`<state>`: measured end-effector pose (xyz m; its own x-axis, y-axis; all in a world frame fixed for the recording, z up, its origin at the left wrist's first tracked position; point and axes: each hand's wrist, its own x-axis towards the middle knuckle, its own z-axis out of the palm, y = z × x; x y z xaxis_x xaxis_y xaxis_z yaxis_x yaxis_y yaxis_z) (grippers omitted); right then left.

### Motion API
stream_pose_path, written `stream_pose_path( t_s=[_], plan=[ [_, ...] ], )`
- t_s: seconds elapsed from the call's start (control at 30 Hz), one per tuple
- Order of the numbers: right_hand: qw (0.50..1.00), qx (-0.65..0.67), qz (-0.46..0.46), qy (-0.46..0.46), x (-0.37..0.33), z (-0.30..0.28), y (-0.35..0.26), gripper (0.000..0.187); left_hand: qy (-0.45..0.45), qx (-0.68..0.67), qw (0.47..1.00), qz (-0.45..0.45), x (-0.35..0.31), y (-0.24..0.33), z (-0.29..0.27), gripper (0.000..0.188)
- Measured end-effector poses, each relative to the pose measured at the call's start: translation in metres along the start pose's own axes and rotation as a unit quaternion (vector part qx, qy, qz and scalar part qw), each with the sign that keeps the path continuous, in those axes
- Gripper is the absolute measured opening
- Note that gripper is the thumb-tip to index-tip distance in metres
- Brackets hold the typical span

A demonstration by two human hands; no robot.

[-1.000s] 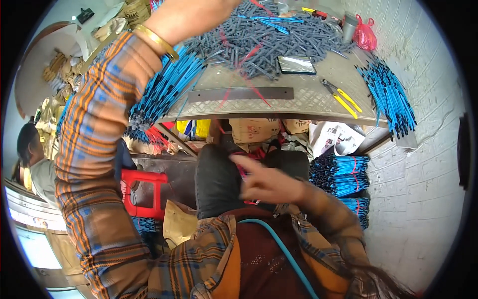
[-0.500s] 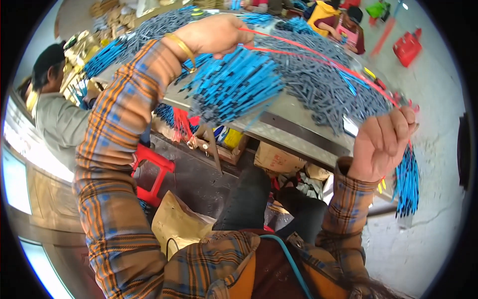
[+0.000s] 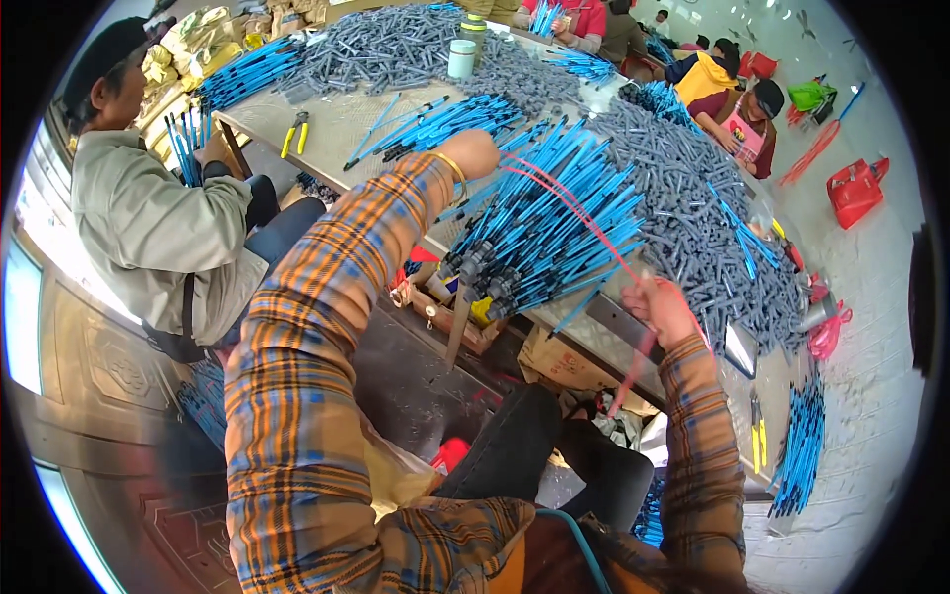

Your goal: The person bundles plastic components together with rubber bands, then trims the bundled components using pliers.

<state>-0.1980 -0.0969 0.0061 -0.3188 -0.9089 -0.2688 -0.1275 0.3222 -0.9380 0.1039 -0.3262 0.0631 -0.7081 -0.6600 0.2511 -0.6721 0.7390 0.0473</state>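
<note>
Fingers grip red ribbon, left hand and right hand apart (against slack, seemingly), over blue rods, table's near edge!

Place: we are sitting in what is looking like a workshop for assembling small parts by hand.
Worktable: we are working at a long table that is serving several people together.
Grey heaps: we are facing short grey pieces that are lying loose in bulk across its top.
Blue bundles: we are seeing blue rods with black ends lying in thick sheaves.
Hand tools: we are finding yellow-handled pliers lying near the table's edge.
Company: we are sharing the room with a person in a grey-green jacket, and others are sitting farther along.
Storage: we are noticing bags crowding the far left.
</note>
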Motion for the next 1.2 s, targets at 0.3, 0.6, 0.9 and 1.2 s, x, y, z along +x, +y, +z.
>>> stream_pose_path(
  t_s=[0.3, 0.6, 0.9, 1.2],
  plan=[
    [0.992, -0.075, 0.09, -0.052, 0.034, 0.048, -0.03, 0.024, -0.104, -0.096, 0.99, 0.018, -0.005, 0.0, 0.059, 0.022],
    [0.983, 0.17, 0.062, -0.009, 0.027, 0.069, -0.014, 0.028, -0.047, -0.372, 0.919, -0.121, -0.021, 0.04, 0.059, 0.031],
    [0.963, 0.248, -0.029, 0.102, 0.001, 0.095, -0.038, 0.03, 0.021, -0.815, 0.509, -0.277, -0.07, 0.105, 0.054, 0.028],
    [0.834, 0.012, -0.536, 0.129, 0.002, 0.048, -0.161, 0.04, 0.21, -0.818, 0.506, -0.175, -0.028, 0.128, -0.095, 0.04]
  ],
)
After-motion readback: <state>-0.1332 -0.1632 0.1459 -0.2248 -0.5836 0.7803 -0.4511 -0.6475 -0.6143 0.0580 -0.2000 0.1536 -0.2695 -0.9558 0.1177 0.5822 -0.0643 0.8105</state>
